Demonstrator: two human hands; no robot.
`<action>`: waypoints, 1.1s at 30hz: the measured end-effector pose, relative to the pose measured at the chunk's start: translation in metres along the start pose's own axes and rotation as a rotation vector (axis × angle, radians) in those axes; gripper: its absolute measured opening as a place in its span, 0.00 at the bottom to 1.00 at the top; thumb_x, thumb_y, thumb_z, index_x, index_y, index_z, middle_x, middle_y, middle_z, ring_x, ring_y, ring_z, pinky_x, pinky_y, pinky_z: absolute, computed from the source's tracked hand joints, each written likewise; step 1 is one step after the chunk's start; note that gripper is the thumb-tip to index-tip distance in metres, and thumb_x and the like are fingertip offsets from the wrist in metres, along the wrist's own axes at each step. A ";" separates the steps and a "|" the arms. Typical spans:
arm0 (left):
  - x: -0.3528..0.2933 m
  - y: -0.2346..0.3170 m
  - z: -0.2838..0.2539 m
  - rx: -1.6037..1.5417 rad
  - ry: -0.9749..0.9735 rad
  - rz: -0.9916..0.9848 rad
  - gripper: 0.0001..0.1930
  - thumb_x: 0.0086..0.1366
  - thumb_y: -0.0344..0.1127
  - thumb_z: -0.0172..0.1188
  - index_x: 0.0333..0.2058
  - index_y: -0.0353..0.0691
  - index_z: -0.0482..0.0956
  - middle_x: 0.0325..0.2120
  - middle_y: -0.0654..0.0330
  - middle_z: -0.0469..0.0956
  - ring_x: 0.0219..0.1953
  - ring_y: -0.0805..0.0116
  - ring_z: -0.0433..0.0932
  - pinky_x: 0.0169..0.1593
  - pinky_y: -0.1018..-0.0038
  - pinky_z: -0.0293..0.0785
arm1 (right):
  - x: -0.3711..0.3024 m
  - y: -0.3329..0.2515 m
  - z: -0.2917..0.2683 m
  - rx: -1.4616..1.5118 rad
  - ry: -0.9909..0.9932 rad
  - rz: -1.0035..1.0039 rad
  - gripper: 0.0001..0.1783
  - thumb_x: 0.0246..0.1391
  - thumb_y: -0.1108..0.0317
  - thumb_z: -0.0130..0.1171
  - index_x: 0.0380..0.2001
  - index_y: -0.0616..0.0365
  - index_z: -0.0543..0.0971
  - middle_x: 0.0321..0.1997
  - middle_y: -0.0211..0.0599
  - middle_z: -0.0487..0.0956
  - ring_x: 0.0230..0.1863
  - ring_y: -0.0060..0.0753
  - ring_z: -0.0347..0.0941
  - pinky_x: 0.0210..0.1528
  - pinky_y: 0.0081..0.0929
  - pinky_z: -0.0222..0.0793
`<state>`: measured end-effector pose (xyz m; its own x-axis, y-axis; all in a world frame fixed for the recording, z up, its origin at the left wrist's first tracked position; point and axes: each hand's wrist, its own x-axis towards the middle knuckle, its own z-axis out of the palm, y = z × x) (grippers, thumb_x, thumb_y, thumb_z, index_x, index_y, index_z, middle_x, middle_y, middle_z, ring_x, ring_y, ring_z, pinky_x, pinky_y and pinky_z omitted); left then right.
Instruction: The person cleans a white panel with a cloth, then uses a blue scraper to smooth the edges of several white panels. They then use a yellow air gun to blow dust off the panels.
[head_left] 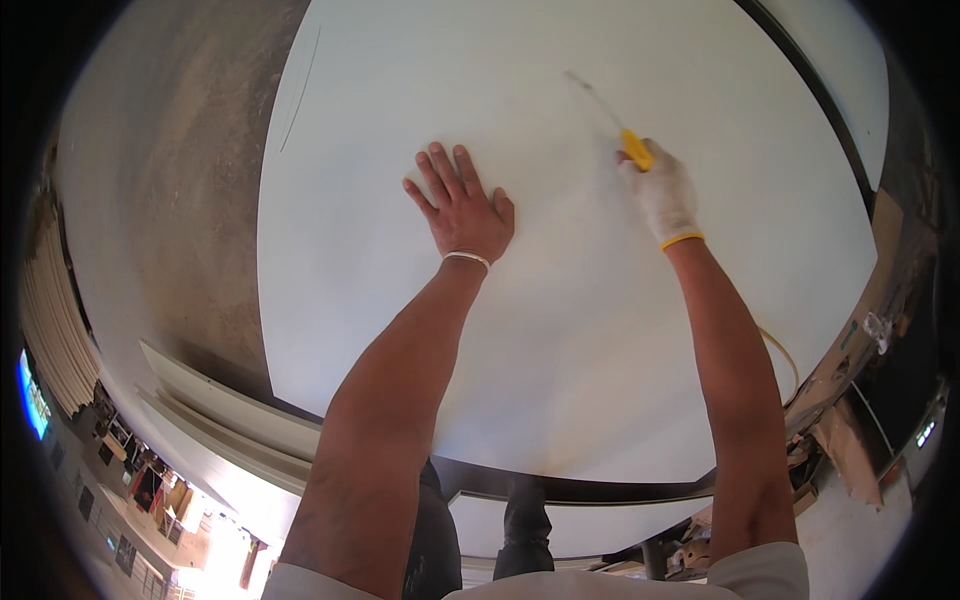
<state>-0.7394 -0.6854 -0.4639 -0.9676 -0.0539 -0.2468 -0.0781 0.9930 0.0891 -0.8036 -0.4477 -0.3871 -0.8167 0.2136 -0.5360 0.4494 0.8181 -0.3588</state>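
Observation:
A large white panel lies flat in front of me. My left hand, bare with a white band at the wrist, rests palm down on it, fingers spread. On the right, my right hand wears a white glove with a yellow cuff. Its fingers are closed round the yellow handle of a thin-shafted tool; the shaft points up and left over the panel. Blur hides the exact shape of the tip, and I cannot tell whether it touches the surface.
Long pale boards lie beside the panel at lower left. Brown floor stretches along the left side. Another white panel lies past a dark gap at upper right. A thin yellowish cord or strip curves near my right forearm. Cardboard scraps are at right.

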 end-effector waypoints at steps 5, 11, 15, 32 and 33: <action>-0.004 -0.003 -0.003 -0.046 -0.033 0.014 0.43 0.72 0.52 0.46 0.75 0.32 0.44 0.77 0.40 0.33 0.79 0.38 0.26 0.74 0.35 0.22 | -0.043 0.047 0.030 -0.112 -0.048 0.032 0.14 0.64 0.53 0.59 0.37 0.52 0.79 0.28 0.41 0.83 0.31 0.47 0.81 0.33 0.41 0.74; -0.004 -0.002 -0.005 -0.060 0.015 0.028 0.41 0.73 0.53 0.43 0.75 0.33 0.46 0.77 0.40 0.35 0.79 0.37 0.28 0.74 0.35 0.24 | -0.120 0.092 0.075 0.098 0.124 0.200 0.12 0.62 0.54 0.60 0.39 0.50 0.79 0.31 0.43 0.84 0.34 0.52 0.82 0.36 0.44 0.75; -0.005 -0.008 0.004 -0.124 0.100 0.066 0.40 0.73 0.54 0.43 0.74 0.32 0.50 0.77 0.39 0.39 0.78 0.36 0.31 0.74 0.34 0.25 | -0.161 0.060 0.096 -0.052 0.046 0.112 0.13 0.63 0.54 0.61 0.38 0.51 0.79 0.30 0.41 0.84 0.32 0.49 0.81 0.35 0.41 0.75; -0.149 -0.335 -0.034 -0.159 -0.187 -0.069 0.53 0.64 0.53 0.67 0.75 0.35 0.45 0.77 0.36 0.37 0.78 0.35 0.30 0.75 0.36 0.31 | -0.156 -0.198 0.182 -0.128 -0.078 -0.050 0.17 0.66 0.47 0.54 0.41 0.47 0.78 0.34 0.42 0.84 0.38 0.54 0.81 0.41 0.48 0.77; -0.140 -0.331 -0.041 -0.096 -0.275 -0.089 0.63 0.58 0.65 0.69 0.76 0.35 0.41 0.76 0.33 0.32 0.78 0.32 0.27 0.74 0.33 0.29 | -0.158 -0.206 0.187 -0.138 -0.028 -0.049 0.17 0.66 0.47 0.54 0.42 0.46 0.78 0.35 0.42 0.84 0.39 0.53 0.81 0.42 0.47 0.77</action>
<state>-0.5882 -1.0105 -0.4196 -0.8558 -0.0964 -0.5083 -0.1944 0.9704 0.1431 -0.6996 -0.7500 -0.3710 -0.8253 0.1583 -0.5420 0.3538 0.8930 -0.2780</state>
